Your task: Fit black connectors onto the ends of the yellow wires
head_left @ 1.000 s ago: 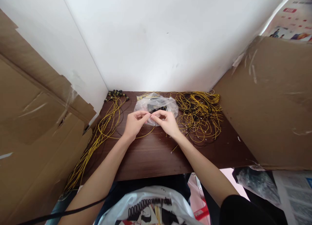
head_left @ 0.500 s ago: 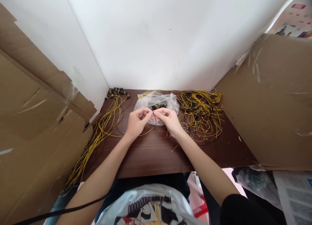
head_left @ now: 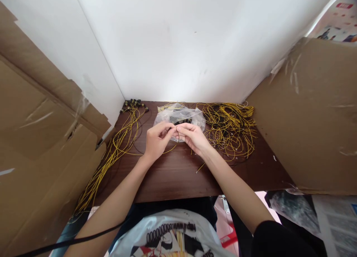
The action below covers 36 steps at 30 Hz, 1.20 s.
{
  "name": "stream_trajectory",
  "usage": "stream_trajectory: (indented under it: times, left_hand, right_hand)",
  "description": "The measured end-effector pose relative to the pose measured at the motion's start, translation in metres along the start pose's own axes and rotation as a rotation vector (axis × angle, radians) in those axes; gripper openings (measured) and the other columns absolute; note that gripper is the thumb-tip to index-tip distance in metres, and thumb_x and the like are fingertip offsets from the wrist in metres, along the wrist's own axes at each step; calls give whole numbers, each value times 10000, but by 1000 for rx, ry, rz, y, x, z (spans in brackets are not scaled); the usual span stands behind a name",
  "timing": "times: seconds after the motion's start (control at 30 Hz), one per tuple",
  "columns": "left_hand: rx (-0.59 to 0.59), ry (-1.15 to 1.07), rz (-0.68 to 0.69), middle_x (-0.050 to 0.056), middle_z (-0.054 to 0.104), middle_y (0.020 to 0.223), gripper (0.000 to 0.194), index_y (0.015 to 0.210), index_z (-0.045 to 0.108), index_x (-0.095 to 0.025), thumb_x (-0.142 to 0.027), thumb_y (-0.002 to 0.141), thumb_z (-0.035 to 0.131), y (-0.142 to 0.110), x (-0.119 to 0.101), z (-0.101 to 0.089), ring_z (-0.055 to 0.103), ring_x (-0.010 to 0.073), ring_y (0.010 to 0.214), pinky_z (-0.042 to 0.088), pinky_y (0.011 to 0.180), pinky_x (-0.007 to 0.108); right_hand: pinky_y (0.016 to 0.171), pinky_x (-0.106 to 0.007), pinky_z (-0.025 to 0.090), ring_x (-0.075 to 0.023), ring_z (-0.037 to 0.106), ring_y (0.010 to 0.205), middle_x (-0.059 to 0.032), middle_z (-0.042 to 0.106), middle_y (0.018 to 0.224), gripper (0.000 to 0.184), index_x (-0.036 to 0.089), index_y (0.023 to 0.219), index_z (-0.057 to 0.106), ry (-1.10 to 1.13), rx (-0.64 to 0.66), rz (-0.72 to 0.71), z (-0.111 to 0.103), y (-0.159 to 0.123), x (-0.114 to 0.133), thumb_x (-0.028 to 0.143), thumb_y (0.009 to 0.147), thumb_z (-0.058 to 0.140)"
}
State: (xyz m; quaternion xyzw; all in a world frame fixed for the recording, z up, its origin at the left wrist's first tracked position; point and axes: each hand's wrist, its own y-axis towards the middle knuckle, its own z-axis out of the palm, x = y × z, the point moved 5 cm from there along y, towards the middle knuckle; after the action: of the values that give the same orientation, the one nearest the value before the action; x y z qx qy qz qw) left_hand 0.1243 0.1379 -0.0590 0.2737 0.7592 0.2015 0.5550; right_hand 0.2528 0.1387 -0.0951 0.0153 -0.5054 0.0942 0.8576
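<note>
Yellow wire (head_left: pixel 170 150) runs up to left hand (head_left: pixel 156 141) and right hand (head_left: pixel 195 139), both closed, fingertips pinching it.

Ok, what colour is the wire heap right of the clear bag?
The wire heap is mostly yellow with some black; head view.

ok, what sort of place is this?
Probably a small wiring or cable-assembly bench: a brown tabletop between cardboard panels, with a tangle of yellow wires at right and a bundle with dark ends at left.
</note>
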Motion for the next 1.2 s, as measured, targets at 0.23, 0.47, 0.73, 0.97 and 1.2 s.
stream_trajectory:
  times: [0.23, 0.47, 0.73, 0.97, 1.2]
  left_hand:
    - [-1, 20, 7, -37, 498, 593, 90, 764, 648, -167, -222, 808, 592, -1, -1, 0, 332, 65, 491, 289, 495, 215]
    - [-4, 23, 48, -36, 494, 610, 74, 772, 645, -168, -200, 813, 592, -1, -2, -1, 352, 66, 511, 301, 510, 214]
    - [-6, 13, 47, -48, 496, 593, 43, 789, 652, -166, -187, 799, 616, -1, -2, -2, 336, 52, 490, 295, 493, 202]
    - [0, -10, 24, -31, 577, 653, 61, 795, 651, -167, -199, 805, 600, -2, 1, -1, 352, 52, 488, 310, 488, 201]
    - [13, -61, -73, -16, 607, 671, 87, 824, 656, -170, -230, 799, 598, -1, 6, -1, 385, 55, 479, 316, 459, 193]
  right_hand:
    - [626, -180, 500, -57, 603, 610, 10, 685, 681, 156, 169, 739, 704, -13, 4, -9, 0, -1, 1, 263, 639, 776]
    - [669, -182, 504, -58, 609, 645, 2, 690, 711, 162, 170, 768, 715, -10, 39, 43, -1, 1, -1, 266, 650, 771]
    - [700, -190, 491, -61, 609, 679, 2, 675, 720, 156, 164, 802, 695, 17, 136, 91, 2, 0, -3, 271, 698, 742]
    - [656, -200, 462, -64, 569, 656, 3, 636, 701, 168, 162, 770, 648, -19, 221, 64, 9, -3, 0, 320, 749, 698]
    - [686, -249, 462, -98, 563, 686, 4, 598, 700, 226, 174, 741, 613, -75, 213, 71, 12, -4, 0, 388, 744, 686]
